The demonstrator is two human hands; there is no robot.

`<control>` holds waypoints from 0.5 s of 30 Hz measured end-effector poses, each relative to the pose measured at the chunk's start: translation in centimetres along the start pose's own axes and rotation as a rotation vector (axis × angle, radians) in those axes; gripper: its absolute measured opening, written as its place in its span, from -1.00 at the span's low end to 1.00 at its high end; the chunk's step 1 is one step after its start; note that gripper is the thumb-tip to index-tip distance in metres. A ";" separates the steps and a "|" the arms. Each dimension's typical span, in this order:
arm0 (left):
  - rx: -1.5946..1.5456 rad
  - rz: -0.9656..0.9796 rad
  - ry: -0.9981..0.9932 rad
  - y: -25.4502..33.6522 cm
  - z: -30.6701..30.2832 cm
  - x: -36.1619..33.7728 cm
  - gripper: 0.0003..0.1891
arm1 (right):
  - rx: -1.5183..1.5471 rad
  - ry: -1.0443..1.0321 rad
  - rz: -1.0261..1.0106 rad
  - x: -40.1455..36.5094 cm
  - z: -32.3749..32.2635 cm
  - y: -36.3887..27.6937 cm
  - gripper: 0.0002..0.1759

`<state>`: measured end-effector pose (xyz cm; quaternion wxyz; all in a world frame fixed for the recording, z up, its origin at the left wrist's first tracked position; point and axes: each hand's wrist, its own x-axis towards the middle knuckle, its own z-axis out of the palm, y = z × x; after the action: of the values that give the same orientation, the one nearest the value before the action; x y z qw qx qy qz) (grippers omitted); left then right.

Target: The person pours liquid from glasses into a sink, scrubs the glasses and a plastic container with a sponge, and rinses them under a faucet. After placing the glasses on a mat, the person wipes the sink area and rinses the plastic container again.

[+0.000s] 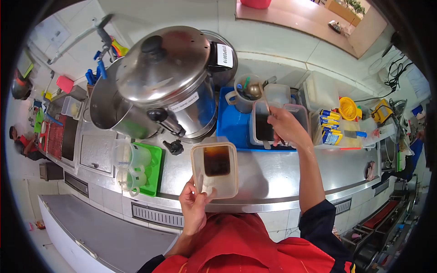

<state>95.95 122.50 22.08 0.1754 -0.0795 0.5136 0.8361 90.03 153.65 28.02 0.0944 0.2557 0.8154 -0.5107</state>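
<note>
My left hand (195, 204) is closed on the near left corner of a clear rectangular plastic container (231, 182). The container is tipped towards me, and dark brown liquid (217, 160) shows inside. My right hand (287, 125) grips a long brown handle (264, 96), whose working end I cannot make out. It hovers over a second plastic container (253, 123) of dark liquid, standing in a blue tray (227, 120). Behind that container, a plastic jug (243, 102) holds a metal ladle (253, 90) and other utensils.
A large lidded steel urn (182, 109) stands behind the left hand, beside an open steel pot (118, 113). Clear measuring jugs (129, 157) sit by a green tray (157, 170). On the right are yellow-blue packets (330, 127) and a yellow juicer (348, 108). A person (20, 143) is far left.
</note>
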 end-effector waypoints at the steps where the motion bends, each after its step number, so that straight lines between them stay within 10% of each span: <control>1: -0.018 -0.001 0.019 0.4 -0.3 -0.6 -0.80 | -0.068 -0.002 0.025 0.7 0.3 -0.5 -0.65; 5: -0.040 -0.014 0.014 2.3 -3.4 -2.7 -0.79 | -0.333 -0.021 0.068 3.0 1.1 -0.3 -0.54; 8: -0.063 0.000 0.048 4.3 -6.1 -4.5 -0.78 | -0.816 0.586 -0.526 -3.0 3.6 -1.9 -0.50; 15: 0.090 0.057 -0.022 12.7 -19.2 -9.8 -0.80 | -0.505 -0.318 -0.847 -14.7 18.0 -11.0 0.04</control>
<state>99.38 98.13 26.88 0.1605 -0.0476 0.5507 0.8177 94.94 129.26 34.51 0.0611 -0.2082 0.9208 -0.3240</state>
